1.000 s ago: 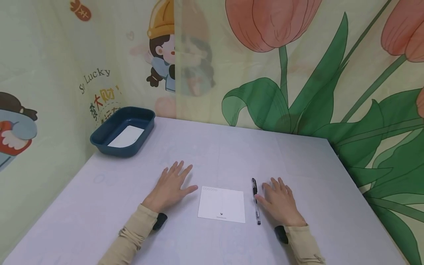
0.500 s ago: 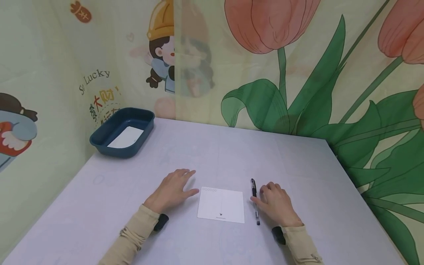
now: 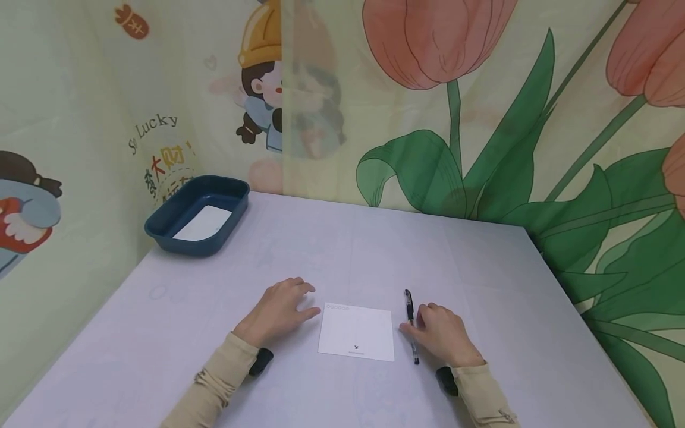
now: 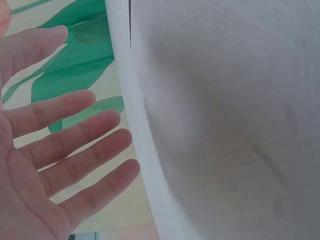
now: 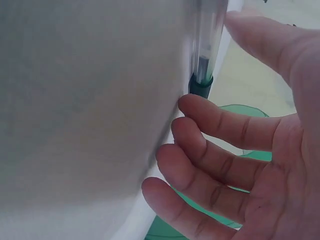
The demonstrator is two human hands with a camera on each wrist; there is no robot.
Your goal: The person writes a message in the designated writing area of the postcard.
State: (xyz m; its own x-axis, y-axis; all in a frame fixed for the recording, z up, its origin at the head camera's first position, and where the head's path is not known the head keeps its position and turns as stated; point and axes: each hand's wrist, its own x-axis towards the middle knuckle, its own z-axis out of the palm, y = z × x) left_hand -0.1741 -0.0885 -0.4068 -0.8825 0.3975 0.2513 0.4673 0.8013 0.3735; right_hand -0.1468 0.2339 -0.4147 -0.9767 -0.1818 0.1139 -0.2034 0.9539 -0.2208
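Observation:
A black-capped clear pen (image 3: 409, 306) lies on the table beside a white card (image 3: 355, 330), which has small circles at its upper left. My right hand (image 3: 445, 334) is at the pen, with the thumb reaching across its barrel and the other fingers bent on its right side. In the right wrist view the clear barrel (image 5: 206, 45) passes between thumb and index finger; no firm pinch is visible. Left of the card, my left hand (image 3: 275, 313) hovers or rests with nothing in it. Its fingers (image 4: 90, 152) are spread and fairly straight in the left wrist view.
A dark blue tray (image 3: 155, 230) with white paper (image 3: 203, 223) inside stands at the back left of the white table (image 3: 342, 249). Printed cloth walls (image 3: 316, 172) rise along the left and back edges.
My right hand has shifted left, its fingers bending and its thumb moving across the pen. The left hand's fingers have drawn in a little and come nearer. Card and pen lie still.

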